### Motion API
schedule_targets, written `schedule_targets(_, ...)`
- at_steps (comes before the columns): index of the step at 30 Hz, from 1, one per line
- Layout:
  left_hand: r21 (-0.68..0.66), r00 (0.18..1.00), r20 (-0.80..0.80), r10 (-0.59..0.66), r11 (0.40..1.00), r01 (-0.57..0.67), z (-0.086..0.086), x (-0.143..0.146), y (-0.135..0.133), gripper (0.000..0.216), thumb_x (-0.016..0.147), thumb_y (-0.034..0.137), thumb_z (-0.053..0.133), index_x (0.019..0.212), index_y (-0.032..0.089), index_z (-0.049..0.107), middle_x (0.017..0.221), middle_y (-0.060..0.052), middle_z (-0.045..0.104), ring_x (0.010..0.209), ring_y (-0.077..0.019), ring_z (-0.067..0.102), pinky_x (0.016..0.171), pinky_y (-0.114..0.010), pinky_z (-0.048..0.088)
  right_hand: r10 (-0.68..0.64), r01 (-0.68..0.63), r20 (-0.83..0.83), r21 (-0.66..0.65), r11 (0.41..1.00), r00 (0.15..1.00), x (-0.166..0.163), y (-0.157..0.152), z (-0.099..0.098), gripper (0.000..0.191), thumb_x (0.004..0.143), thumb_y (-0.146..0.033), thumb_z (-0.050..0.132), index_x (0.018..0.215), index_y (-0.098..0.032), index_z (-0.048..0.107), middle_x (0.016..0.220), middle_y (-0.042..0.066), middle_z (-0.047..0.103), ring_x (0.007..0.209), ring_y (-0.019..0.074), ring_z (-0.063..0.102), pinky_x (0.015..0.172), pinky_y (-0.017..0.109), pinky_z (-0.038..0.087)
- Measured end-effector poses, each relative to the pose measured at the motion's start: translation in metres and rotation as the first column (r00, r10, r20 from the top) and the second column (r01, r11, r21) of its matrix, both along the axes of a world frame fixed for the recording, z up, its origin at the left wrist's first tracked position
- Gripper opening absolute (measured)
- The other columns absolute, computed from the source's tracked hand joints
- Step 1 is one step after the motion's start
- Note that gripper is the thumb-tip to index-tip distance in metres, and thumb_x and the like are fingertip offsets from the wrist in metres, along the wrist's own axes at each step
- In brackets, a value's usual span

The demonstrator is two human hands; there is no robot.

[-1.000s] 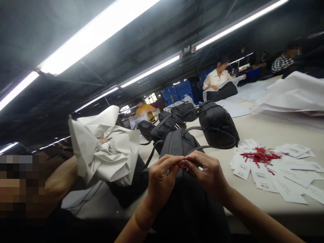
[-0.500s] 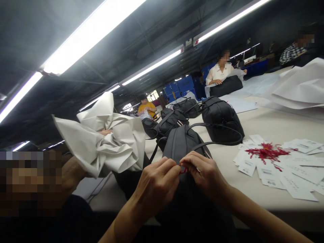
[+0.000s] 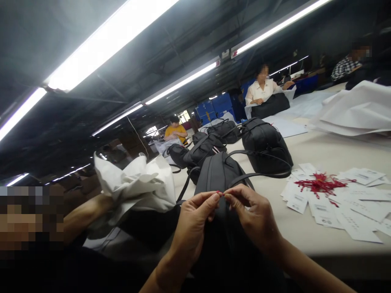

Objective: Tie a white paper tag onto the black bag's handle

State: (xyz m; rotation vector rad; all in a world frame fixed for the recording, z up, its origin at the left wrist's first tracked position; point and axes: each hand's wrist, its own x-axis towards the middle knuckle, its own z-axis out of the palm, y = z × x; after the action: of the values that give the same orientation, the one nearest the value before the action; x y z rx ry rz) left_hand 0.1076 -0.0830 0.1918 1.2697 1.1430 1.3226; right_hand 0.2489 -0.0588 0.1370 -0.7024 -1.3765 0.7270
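A dark grey backpack [image 3: 215, 175] stands at the near edge of the table, right in front of me. My left hand [image 3: 194, 224] and my right hand [image 3: 255, 215] meet over its top, fingertips pinched together on a thin red string [image 3: 220, 193]. Only a small bit of the string shows between the fingertips. To the right on the table lie white paper tags [image 3: 342, 207] with a bundle of red strings [image 3: 319, 183] on them.
More black bags [image 3: 265, 144] stand in a row behind the backpack. A person at my left pushes crumpled white paper [image 3: 137, 185] into a dark bag. White sheets [image 3: 357, 110] lie at the far right. Other workers sit farther along the table [image 3: 324, 156].
My fingertips rose slightly and now pinch the red string at the backpack's top. The neighbour's white paper dropped lower, towards the bag.
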Motion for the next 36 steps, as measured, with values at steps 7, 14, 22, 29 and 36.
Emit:
schedule_targets(7, 0.561, 0.833, -0.472, 0.288, 0.827, 0.033, -0.006, -0.004, 0.003, 0.010, 0.084, 0.022, 0.072, 0.091, 0.022, 0.078, 0.083, -0.001, 0.068, 0.078, -0.0113, 0.063, 0.071, -0.019, 0.050, 0.334, -0.421, -0.301, -0.302, 0.855, 0.893, -0.002, 0.003, 0.005, 0.042, 0.077, -0.056, 0.073, 0.081, -0.014, 0.071, 0.063, 0.001, 0.061, 0.055, 0.0096, 0.053, 0.049, 0.019, 0.040)
schedule_targets(14, 0.739, 0.549, -0.672, 0.497, 0.488, 0.464, -0.004, -0.015, 0.006, 0.028, 0.087, 0.002, 0.059, 0.111, 0.013, 0.069, 0.090, -0.007, 0.066, 0.084, -0.0161, 0.058, 0.076, -0.029, 0.053, 0.398, -0.539, -0.400, -0.351, 0.766, 0.826, 0.004, 0.008, 0.004, 0.037, 0.072, -0.048, 0.081, 0.084, -0.014, 0.075, 0.068, 0.001, 0.063, 0.058, 0.0071, 0.052, 0.051, 0.017, 0.038)
schedule_targets(22, 0.650, 0.372, -0.742, 0.558, 0.461, 0.604, 0.006, -0.019, 0.009, 0.020, 0.088, 0.004, 0.056, 0.105, 0.011, 0.067, 0.084, -0.008, 0.065, 0.079, -0.0182, 0.057, 0.070, -0.032, 0.053, 0.439, -0.580, -0.401, -0.368, 0.727, 0.804, 0.010, 0.009, 0.003, 0.034, 0.076, -0.044, 0.078, 0.093, -0.014, 0.077, 0.069, 0.001, 0.063, 0.058, 0.0076, 0.052, 0.051, 0.018, 0.036)
schedule_targets(29, 0.664, 0.645, -0.631, 0.431, 0.730, 0.162, -0.005, -0.016, 0.009, 0.007, 0.086, 0.017, 0.064, 0.088, 0.018, 0.071, 0.084, -0.003, 0.065, 0.078, -0.0144, 0.061, 0.072, -0.026, 0.050, 0.379, -0.417, -0.181, -0.278, 0.865, 0.907, 0.011, 0.009, 0.002, 0.029, 0.081, -0.041, 0.072, 0.095, -0.016, 0.077, 0.069, 0.002, 0.062, 0.057, 0.0100, 0.052, 0.050, 0.021, 0.040)
schedule_targets(36, 0.229, 0.925, -0.375, 0.063, 0.973, 0.027, 0.000, -0.021, 0.017, 0.015, 0.080, 0.031, 0.073, 0.082, 0.016, 0.073, 0.082, -0.002, 0.067, 0.076, -0.0133, 0.060, 0.069, -0.021, 0.045, 0.421, -0.423, -0.042, -0.043, 0.905, 0.906, 0.003, 0.025, 0.006, 0.027, 0.084, -0.032, 0.068, 0.108, -0.020, 0.074, 0.099, 0.005, 0.069, 0.060, 0.0090, 0.058, 0.053, 0.021, 0.049)
